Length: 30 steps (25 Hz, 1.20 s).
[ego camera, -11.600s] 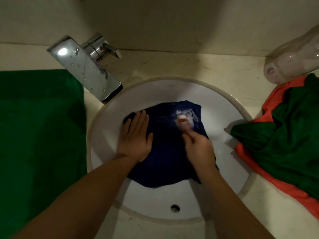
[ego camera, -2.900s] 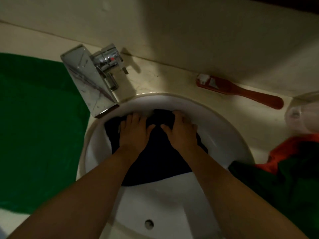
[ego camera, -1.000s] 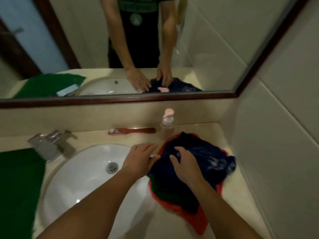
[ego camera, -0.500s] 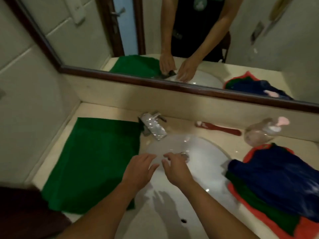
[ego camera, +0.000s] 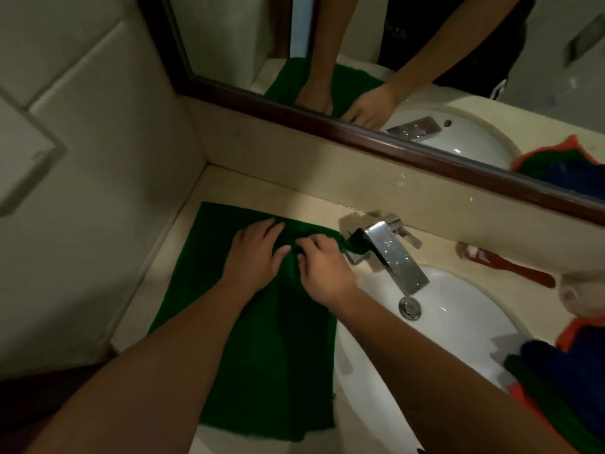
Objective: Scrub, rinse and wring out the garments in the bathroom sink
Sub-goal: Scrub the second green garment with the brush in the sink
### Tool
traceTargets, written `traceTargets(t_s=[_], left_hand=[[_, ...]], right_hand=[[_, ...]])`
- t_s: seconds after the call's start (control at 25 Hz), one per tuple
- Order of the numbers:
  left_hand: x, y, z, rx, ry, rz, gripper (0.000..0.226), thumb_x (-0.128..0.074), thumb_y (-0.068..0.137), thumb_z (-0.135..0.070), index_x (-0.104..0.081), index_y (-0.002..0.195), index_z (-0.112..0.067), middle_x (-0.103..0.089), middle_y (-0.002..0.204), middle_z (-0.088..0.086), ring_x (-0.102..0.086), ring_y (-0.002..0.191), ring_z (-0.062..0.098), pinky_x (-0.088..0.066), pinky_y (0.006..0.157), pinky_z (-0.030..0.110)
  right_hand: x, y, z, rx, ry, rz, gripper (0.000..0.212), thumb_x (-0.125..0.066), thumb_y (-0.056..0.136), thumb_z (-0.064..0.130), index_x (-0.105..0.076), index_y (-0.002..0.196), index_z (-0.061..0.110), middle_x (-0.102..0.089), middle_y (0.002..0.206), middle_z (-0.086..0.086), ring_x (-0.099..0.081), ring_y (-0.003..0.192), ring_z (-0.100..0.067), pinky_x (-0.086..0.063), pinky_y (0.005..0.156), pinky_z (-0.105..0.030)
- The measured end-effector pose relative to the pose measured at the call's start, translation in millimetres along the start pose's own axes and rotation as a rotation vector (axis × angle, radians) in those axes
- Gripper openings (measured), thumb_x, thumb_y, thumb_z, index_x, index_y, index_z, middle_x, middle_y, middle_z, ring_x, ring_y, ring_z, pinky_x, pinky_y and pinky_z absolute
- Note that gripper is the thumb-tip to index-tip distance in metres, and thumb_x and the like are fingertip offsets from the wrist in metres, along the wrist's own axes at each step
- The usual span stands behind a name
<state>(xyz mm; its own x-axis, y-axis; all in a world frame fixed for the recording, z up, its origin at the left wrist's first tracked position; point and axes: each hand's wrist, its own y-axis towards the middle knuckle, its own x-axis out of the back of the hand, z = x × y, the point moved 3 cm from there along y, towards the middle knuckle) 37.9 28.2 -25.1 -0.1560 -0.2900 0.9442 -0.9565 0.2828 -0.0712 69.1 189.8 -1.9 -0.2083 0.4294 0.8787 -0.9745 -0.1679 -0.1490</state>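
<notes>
Now both hands are on the green garment (ego camera: 268,355), which lies spread flat on the desk (ego camera: 327,208) just left of the sink (ego camera: 465,339). None of it is in the basin yet.

Left hand (ego camera: 253,257): palm down, fingers straight and a little spread, pressing the far part of the cloth. It holds nothing.

Right hand (ego camera: 324,273): fingers curled, pinching a fold near the far right corner. That corner is bunched up against the base of the faucet (ego camera: 393,257).

Relation that matters: the garment is directly under the hands and the sink lies to their right, with the cloth's right edge touching or just overlapping the rim. The right hand is the nearer one to the basin and already has a grip.

Long axis of the garment runs from the near desk edge away toward the wall under the mirror, roughly parallel to my forearms. Short axis points across toward the sink.

My judgement: this one is being gathered for washing, so the next move is a sideways drag or lift to the right, led by the right hand. The faucet spout overhangs that route, so I would watch the corner for snagging.

Other garments (ego camera: 563,381) sit heaped on the far side of the sink, well apart.
</notes>
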Motion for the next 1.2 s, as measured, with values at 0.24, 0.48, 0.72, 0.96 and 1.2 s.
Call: traceTargets(t_s=[0.24, 0.48, 0.72, 0.96, 1.2], left_hand=[[-13, 48, 38, 0.06, 0.087, 0.1, 0.067, -0.026, 0.106, -0.05, 0.0, 0.162, -0.025, -0.005, 0.17, 0.005, 0.0, 0.155, 0.028, -0.003, 0.124, 0.048], [-9, 37, 42, 0.019, 0.019, -0.047, 0.069, -0.049, 0.089, -0.066, -0.061, 0.132, -0.013, -0.063, 0.114, 0.017, -0.057, 0.108, 0.038, -0.032, 0.106, 0.047], [34, 0, -2, 0.069, -0.36, -0.094, 0.067, -0.078, 0.078, -0.054, -0.061, 0.135, -0.023, -0.068, 0.127, 0.011, -0.065, 0.11, 0.032, -0.05, 0.09, 0.038], [68, -30, -97, -0.205, -0.527, -0.142, 0.073, -0.078, 0.063, -0.064, -0.047, 0.127, -0.047, -0.06, 0.084, -0.017, -0.054, 0.072, 0.0, -0.043, 0.068, 0.009], [55, -53, -239, -0.331, -0.544, -0.045, 0.066, -0.076, 0.064, -0.069, -0.046, 0.119, -0.051, -0.065, 0.087, -0.016, -0.063, 0.079, 0.001, -0.052, 0.077, 0.023]], right_hand=[[-11, 64, -10, -0.104, -0.143, 0.057, 0.054, -0.044, 0.105, 0.038, -0.034, 0.156, 0.021, -0.043, 0.148, -0.014, -0.038, 0.136, -0.036, -0.032, 0.111, -0.052], [-7, 50, -13, -0.02, -0.164, 0.049, 0.03, -0.048, 0.105, 0.039, -0.06, 0.122, 0.018, -0.054, 0.119, -0.014, -0.047, 0.113, -0.034, -0.03, 0.093, -0.043], [33, -20, -4, 0.117, 0.173, -0.039, 0.019, -0.048, 0.107, 0.028, -0.057, 0.105, 0.011, -0.063, 0.091, -0.01, -0.06, 0.082, -0.031, -0.049, 0.075, -0.045], [100, -125, -41, -0.094, 0.396, -0.218, 0.024, -0.053, 0.105, 0.038, -0.052, 0.127, 0.028, -0.069, 0.098, 0.003, -0.065, 0.087, -0.017, -0.053, 0.076, -0.037], [164, -231, -128, -0.216, 0.6, -0.387, 0.029, -0.061, 0.101, 0.033, -0.05, 0.126, 0.042, -0.059, 0.072, 0.012, -0.061, 0.066, 0.003, -0.045, 0.057, -0.014]])
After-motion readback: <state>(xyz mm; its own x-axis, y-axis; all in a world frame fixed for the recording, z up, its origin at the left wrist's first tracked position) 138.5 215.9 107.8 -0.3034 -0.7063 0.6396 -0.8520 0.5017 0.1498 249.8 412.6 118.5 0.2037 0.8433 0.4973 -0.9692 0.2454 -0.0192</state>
